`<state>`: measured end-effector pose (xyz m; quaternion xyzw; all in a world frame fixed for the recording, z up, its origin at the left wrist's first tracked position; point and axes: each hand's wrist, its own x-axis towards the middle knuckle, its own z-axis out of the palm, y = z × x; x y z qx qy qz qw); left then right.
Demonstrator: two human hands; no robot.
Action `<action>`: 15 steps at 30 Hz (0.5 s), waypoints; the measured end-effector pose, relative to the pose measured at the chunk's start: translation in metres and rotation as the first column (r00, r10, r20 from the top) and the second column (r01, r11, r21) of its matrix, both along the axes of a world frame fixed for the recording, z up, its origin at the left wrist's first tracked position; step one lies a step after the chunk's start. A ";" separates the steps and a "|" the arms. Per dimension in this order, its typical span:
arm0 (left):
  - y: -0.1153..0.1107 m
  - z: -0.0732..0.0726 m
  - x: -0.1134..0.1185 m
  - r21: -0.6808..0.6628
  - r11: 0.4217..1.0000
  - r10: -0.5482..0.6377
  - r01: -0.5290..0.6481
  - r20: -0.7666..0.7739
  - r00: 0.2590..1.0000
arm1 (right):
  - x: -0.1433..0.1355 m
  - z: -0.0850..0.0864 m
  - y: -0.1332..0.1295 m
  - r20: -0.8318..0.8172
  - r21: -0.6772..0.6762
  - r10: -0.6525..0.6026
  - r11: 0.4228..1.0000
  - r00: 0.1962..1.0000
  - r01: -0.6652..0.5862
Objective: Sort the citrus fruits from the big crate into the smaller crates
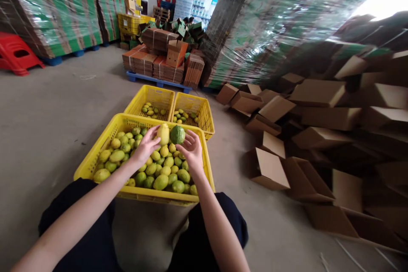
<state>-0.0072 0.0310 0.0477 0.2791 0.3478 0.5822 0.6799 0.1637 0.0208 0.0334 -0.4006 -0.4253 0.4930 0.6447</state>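
Two fruits are up in your hands at the centre of the frame: your left hand (145,148) grips a pale yellow lemon (163,133) with its fingers curled round the lower side, and your right hand (192,148) closes on a round green lemon (177,134) held at the fingertips. The two fruits sit just beside each other, close to touching, above the far end of the big yellow crate (95,153) that lies between your knees in the lower middle of the picture. That crate is heaped with mixed yellow and green lemons (159,174).

Behind it, toward the upper middle, two smaller yellow crates stand side by side and touch its far rim: the left small crate (140,100) and the right small crate (207,114), each with only a few small fruits on its floor.

Along the right side of the frame a loose pile of brown cardboard boxes (318,123) spreads over the concrete floor. In the upper middle, bundled flat cartons rest on a blue pallet (153,80). At the upper left edge sits a red plastic stool (17,55), beside wrapped stacks of green-printed cartons (57,8).
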 end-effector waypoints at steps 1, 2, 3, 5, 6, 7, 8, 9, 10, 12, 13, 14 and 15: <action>0.000 -0.002 0.002 -0.034 0.999 -0.017 0.018 0.029 0.999 | -0.002 0.000 -0.001 -0.033 -0.040 0.048 0.998 0.998 -0.049; 0.000 -0.004 0.004 -0.061 0.997 -0.043 0.045 0.041 0.998 | -0.005 -0.001 -0.002 -0.045 -0.070 0.085 0.994 0.995 -0.088; -0.001 -0.006 0.006 -0.078 0.995 -0.066 0.069 0.034 0.997 | -0.008 -0.003 -0.003 -0.038 -0.093 0.105 0.990 0.994 -0.108; -0.002 -0.012 0.010 -0.084 0.995 -0.059 0.057 -0.023 0.998 | -0.015 -0.008 -0.005 0.004 -0.120 0.089 0.989 0.996 -0.088; -0.003 -0.014 0.012 -0.083 0.997 -0.016 0.010 -0.064 0.998 | -0.018 -0.011 -0.006 0.027 -0.128 0.063 0.990 0.998 -0.059; -0.004 -0.017 0.015 -0.088 0.995 0.041 -0.050 -0.104 0.994 | -0.021 -0.014 -0.007 0.039 -0.135 0.037 0.990 0.999 -0.031; -0.005 -0.019 0.016 -0.104 0.989 0.095 -0.109 -0.135 0.986 | -0.024 -0.016 -0.007 0.034 -0.145 0.012 0.989 0.999 -0.007; -0.006 -0.020 0.018 -0.132 0.980 0.128 -0.148 -0.150 0.980 | -0.026 -0.018 -0.006 0.009 -0.159 -0.002 0.987 1.000 0.003; -0.006 -0.020 0.019 -0.169 0.973 0.130 -0.154 -0.147 0.981 | -0.027 -0.019 -0.006 -0.035 -0.181 -0.004 0.984 0.999 -0.002; -0.005 -0.018 0.018 -0.281 0.955 0.065 -0.092 -0.102 0.993 | -0.027 -0.018 -0.003 -0.170 -0.251 0.003 0.967 0.985 -0.046; -0.004 -0.015 0.016 -0.342 0.938 0.031 -0.052 -0.066 0.997 | -0.026 -0.016 -0.002 -0.249 -0.301 -0.007 0.951 0.968 -0.070; -0.002 -0.013 0.014 -0.402 0.915 0.007 -0.018 -0.031 1.000 | -0.023 -0.013 0.000 -0.325 -0.351 -0.026 0.932 0.946 -0.095; 0.000 -0.011 0.012 -0.457 0.889 -0.007 0.006 0.000 1.000 | -0.020 -0.010 0.001 -0.387 -0.395 -0.048 0.911 0.921 -0.119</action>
